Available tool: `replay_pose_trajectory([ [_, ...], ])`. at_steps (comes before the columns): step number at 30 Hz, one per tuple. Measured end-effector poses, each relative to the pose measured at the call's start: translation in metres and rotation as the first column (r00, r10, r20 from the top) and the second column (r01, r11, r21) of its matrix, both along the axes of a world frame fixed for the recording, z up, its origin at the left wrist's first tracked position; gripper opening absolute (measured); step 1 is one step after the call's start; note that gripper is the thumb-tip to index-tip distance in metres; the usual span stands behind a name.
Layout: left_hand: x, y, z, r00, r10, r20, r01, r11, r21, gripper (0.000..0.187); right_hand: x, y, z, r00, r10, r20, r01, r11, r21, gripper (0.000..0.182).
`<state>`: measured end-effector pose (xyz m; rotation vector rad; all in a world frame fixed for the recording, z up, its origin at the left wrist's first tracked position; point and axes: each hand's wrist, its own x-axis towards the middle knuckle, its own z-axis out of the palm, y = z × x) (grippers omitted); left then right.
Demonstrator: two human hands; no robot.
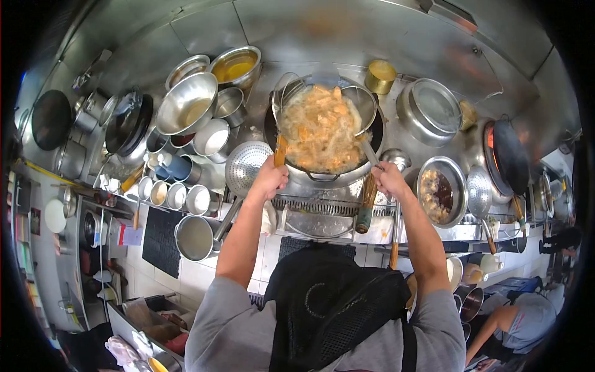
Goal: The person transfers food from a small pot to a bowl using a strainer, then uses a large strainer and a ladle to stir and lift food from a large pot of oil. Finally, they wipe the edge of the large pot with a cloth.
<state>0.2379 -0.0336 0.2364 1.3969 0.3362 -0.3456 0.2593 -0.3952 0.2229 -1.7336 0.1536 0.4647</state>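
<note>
In front of me a black wok [270, 133] holds golden, battered-looking pieces [322, 127] frying in bubbling, foamy oil. My left hand [270, 178] is closed around the wooden handle of a wire strainer [289, 87], whose round head stands tilted at the wok's left side. The metal handle of a second strainer [359, 102] is gripped in my right hand [390, 180]. Its head lies at the far right of the wok, partly among the food. Beside my left forearm rests a perforated skimmer [248, 167]. A ladle [396, 160] lies close to my right hand.
Steel bowls [187, 104] and seasoning tins [198, 198] crowd the left. Right of the wok are a lidded pot [429, 111], a bowl of browned bits [441, 191], another skimmer [479, 192] and a wok by a glowing burner [513, 158]. Another person [527, 319] bends at lower right.
</note>
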Motion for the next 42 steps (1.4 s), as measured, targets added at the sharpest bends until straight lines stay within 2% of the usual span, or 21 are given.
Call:
replay_pose_trajectory([
  [5,-0.014,0.003,0.023,0.999,0.038,0.012,-0.037,0.994,-0.102,0.054,-0.004,0.003,0.003,0.999,-0.043,0.018,0.041,0.996,0.082,0.016],
  [7,-0.022,0.0,0.028,0.991,0.069,0.114,-0.072,0.997,0.026,0.059,-0.01,0.003,0.022,0.998,0.011,0.066,0.001,0.984,-0.177,0.02],
  [8,-0.025,-0.002,0.032,0.992,0.066,0.11,-0.069,0.997,0.027,0.059,-0.013,0.002,0.024,0.998,0.008,0.062,0.003,0.984,-0.177,0.02],
  [9,-0.028,-0.004,0.035,0.988,0.038,0.151,-0.057,0.991,0.122,0.056,-0.016,0.001,0.026,0.976,0.076,0.204,0.012,0.916,-0.4,0.022],
  [10,-0.03,-0.006,0.036,0.982,0.006,0.189,-0.048,0.975,0.215,0.053,-0.019,-0.001,0.029,0.931,0.174,0.321,0.056,0.799,-0.598,0.026],
  [11,-0.032,-0.008,0.037,0.983,0.003,0.186,-0.044,0.976,0.214,0.053,-0.022,-0.002,0.032,0.933,0.171,0.317,0.057,0.798,-0.599,0.026],
  [13,-0.035,-0.012,0.038,0.977,-0.054,0.205,-0.047,0.887,0.46,0.055,-0.029,0.0,0.042,0.902,0.235,0.361,0.108,0.689,-0.717,0.028],
  [14,-0.035,-0.011,0.027,0.977,-0.063,0.202,-0.038,0.888,0.459,0.055,-0.033,0.001,0.047,0.887,0.267,0.378,0.138,0.626,-0.767,0.03],
  [15,-0.034,-0.009,0.008,0.954,-0.074,0.291,-0.1,0.835,0.541,0.055,-0.038,0.003,0.056,0.901,0.276,0.335,0.125,0.574,-0.809,0.029],
  [16,-0.035,-0.01,0.001,0.921,-0.094,0.378,-0.171,0.774,0.609,0.055,-0.042,0.003,0.058,0.904,0.269,0.332,0.128,0.572,-0.81,0.029],
  [20,-0.043,-0.014,-0.006,0.915,-0.096,0.392,-0.195,0.745,0.638,0.056,-0.059,0.004,0.069,0.895,0.277,0.35,0.161,0.531,-0.832,0.026],
  [22,-0.05,-0.017,0.001,0.882,-0.129,0.453,-0.262,0.664,0.7,0.056,-0.068,0.005,0.072,0.904,0.296,0.309,0.13,0.498,-0.858,0.026],
  [23,-0.053,-0.018,0.004,0.882,-0.127,0.453,-0.263,0.665,0.699,0.056,-0.072,0.004,0.067,0.888,0.315,0.336,0.152,0.488,-0.86,0.026],
  [25,-0.061,-0.024,0.021,0.942,-0.053,0.33,-0.188,0.731,0.656,0.055,-0.08,0.004,0.071,0.895,0.304,0.327,0.142,0.5,-0.854,0.027],
  [28,-0.067,-0.023,0.013,0.916,-0.076,0.394,-0.245,0.672,0.699,0.054,-0.091,0.004,0.075,0.893,0.294,0.342,0.151,0.52,-0.841,0.029],
  [34,-0.072,-0.022,0.004,0.892,-0.105,0.44,-0.276,0.643,0.714,0.058,-0.108,0.012,0.081,0.877,0.284,0.387,0.173,0.566,-0.806,0.033],
  [37,-0.072,-0.02,0.006,0.918,-0.079,0.388,-0.249,0.646,0.721,0.057,-0.114,0.016,0.079,0.865,0.292,0.409,0.178,0.584,-0.792,0.033],
  [42,-0.07,-0.016,0.007,0.912,-0.065,0.406,-0.272,0.644,0.715,0.059,-0.12,0.027,0.073,0.853,0.314,0.418,0.176,0.579,-0.796,0.033],
])
